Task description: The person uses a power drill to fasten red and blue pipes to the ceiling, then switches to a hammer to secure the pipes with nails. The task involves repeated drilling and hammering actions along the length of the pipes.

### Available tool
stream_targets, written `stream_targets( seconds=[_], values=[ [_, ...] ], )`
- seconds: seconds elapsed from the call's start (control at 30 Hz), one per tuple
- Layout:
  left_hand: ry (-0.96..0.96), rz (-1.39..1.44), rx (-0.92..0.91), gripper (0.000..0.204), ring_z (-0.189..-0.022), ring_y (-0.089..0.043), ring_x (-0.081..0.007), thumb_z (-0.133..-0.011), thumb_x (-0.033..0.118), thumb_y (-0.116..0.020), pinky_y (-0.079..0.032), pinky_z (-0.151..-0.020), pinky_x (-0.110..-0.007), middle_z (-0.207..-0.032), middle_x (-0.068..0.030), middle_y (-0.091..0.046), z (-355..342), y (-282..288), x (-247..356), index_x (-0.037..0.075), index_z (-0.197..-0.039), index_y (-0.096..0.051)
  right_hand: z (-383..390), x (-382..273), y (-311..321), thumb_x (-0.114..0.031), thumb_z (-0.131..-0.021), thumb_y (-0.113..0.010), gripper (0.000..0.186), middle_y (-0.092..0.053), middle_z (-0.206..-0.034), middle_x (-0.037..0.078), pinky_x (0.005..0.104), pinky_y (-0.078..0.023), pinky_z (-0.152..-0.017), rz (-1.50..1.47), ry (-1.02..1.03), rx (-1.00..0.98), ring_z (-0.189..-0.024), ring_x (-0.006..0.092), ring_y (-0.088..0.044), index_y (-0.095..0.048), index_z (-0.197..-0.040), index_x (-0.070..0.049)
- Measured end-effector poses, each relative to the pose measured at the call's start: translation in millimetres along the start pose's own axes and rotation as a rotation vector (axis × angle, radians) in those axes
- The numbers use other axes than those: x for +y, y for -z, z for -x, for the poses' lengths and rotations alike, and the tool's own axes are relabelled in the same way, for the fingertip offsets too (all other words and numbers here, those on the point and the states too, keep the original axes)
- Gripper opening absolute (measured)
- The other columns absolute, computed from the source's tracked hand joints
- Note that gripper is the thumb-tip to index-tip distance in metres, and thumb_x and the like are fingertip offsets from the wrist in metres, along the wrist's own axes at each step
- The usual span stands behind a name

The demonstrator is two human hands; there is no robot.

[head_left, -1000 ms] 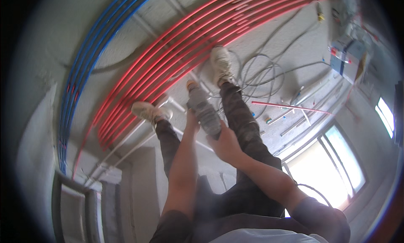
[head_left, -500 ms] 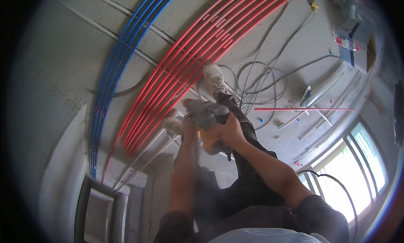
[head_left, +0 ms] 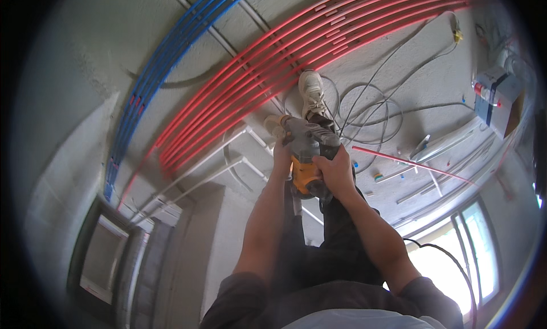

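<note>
Both my hands are on a yellow and dark grey rotary hammer (head_left: 306,172), held in front of my legs above the floor. My left hand (head_left: 282,152) is closed around its left side near the front end. On the other side, my right hand (head_left: 337,172) wraps its fingers round the grip, thumb lying across the body. The tool's front end points toward my shoes, and I cannot make out its bit. My right shoe (head_left: 312,92) stands just beyond the tool, by the edge of the red pipes (head_left: 245,81). The left shoe (head_left: 275,124) is partly hidden behind the tool.
Blue pipes (head_left: 149,78) run along the floor at left. White pipes (head_left: 211,152) lie near my left arm. A looped grey cable (head_left: 370,109) spreads right of my shoe, beside a loose red pipe (head_left: 410,162). A cardboard box (head_left: 494,101) stands far right, above a bright window (head_left: 450,260).
My view has turned, so the pipes and window have shifted in the picture. The rotary hammer sits farther right in it, and both hands keep their hold.
</note>
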State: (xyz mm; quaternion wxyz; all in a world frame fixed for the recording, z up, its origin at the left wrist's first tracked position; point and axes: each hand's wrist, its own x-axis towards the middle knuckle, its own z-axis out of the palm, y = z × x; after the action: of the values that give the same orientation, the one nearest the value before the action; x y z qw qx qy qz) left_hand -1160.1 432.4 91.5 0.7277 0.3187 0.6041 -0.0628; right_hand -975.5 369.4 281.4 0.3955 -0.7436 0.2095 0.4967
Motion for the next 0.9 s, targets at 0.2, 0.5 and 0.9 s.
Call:
stream_targets(
  seconds=[0.2, 0.5, 0.9],
  values=[
    [0.054, 0.116, 0.096, 0.035, -0.106, -0.068, -0.0229, -0.101, 0.008, -0.054, -0.055, -0.091, -0.035, -0.123, -0.0129, -0.069, 5.2, 29.0, -34.2, 0.001, -0.135, -0.061, 31.2, 10.5, -43.3, -0.010, -0.086, -0.072, 0.031, -0.064, -0.074, 0.004, 0.0279, -0.049, -0.053, 0.122, 0.024, -0.069, -0.057, 0.0118, -0.060, -0.057, -0.110, 0.001],
    [0.162, 0.696, 0.127, 0.035, -0.109, -0.070, -0.0235, -0.109, 0.022, -0.045, -0.059, -0.092, -0.037, -0.122, -0.0118, -0.069, 37.6, 45.1, -29.2, 0.005, -0.136, -0.059, 68.7, 13.8, -79.8, -0.014, -0.086, -0.074, 0.048, -0.071, -0.100, 0.012, 0.0346, -0.056, -0.085, 0.450, 0.116, -0.236, -0.091, 0.0203, -0.071, -0.058, -0.129, 0.002],
    [0.182, 0.800, 0.004, 0.046, -0.109, -0.073, -0.0268, -0.113, 0.035, -0.032, -0.060, -0.096, -0.042, -0.123, -0.0109, -0.072, 4.5, 4.0, -22.3, 0.006, -0.134, -0.060, 30.2, -22.8, -65.8, -0.016, -0.085, -0.069, 0.050, -0.073, -0.106, 0.022, 0.0402, -0.055, -0.090, 0.483, 0.182, -0.259, -0.099, 0.0287, -0.073, -0.056, -0.128, 0.006]
  ],
)
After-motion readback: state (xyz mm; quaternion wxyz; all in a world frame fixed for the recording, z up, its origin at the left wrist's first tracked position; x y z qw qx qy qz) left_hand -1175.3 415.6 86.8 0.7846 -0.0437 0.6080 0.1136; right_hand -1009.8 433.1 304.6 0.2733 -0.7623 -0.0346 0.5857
